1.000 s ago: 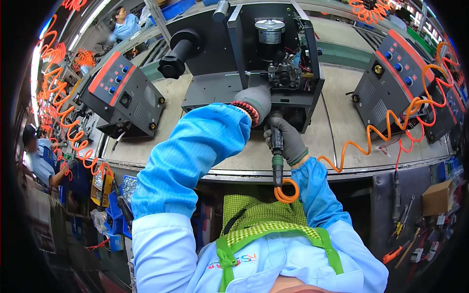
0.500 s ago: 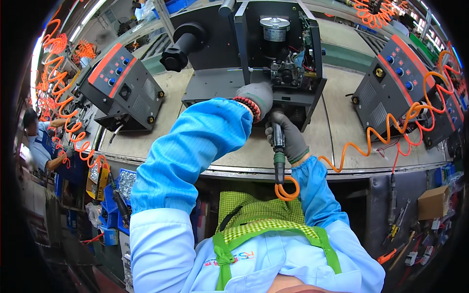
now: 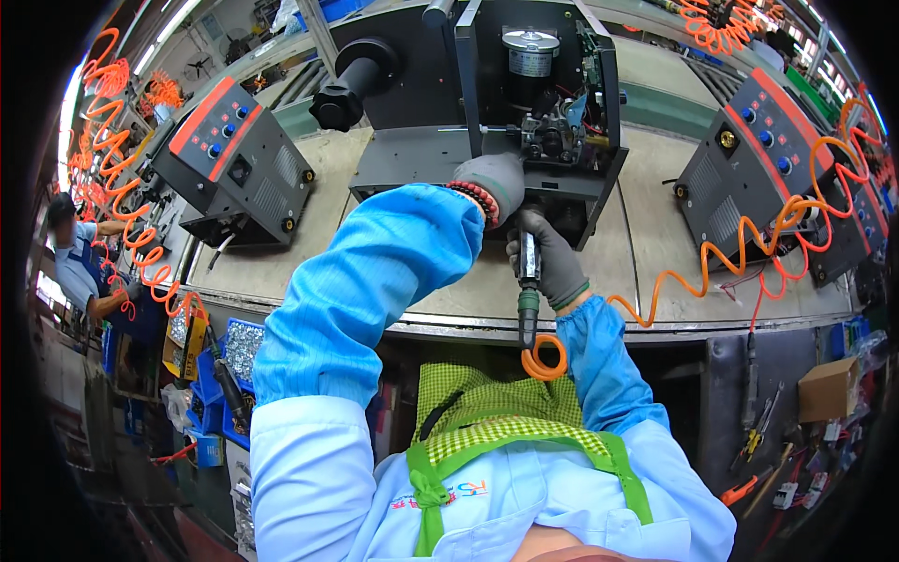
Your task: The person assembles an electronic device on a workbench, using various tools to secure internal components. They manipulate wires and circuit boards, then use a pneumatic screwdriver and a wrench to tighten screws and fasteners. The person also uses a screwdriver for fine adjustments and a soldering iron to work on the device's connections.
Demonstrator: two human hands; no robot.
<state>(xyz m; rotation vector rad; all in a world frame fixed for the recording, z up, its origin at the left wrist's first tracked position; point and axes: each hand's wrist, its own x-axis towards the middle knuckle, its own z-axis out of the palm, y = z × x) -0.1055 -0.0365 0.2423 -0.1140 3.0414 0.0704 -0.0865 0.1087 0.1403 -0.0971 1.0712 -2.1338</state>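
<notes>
on the workbench, two closed grey machines — one far left with a red panel and blue knobs, one far right. orange coiled hoses hanging along the left edge. blue bins of small metal parts below the bench; cardboard box lower right.

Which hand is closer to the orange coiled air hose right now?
Right. The right hand grips the pneumatic screwdriver, whose lower end joins the orange coiled air hose. The left hand rests higher up, against the open machine chassis.
</notes>
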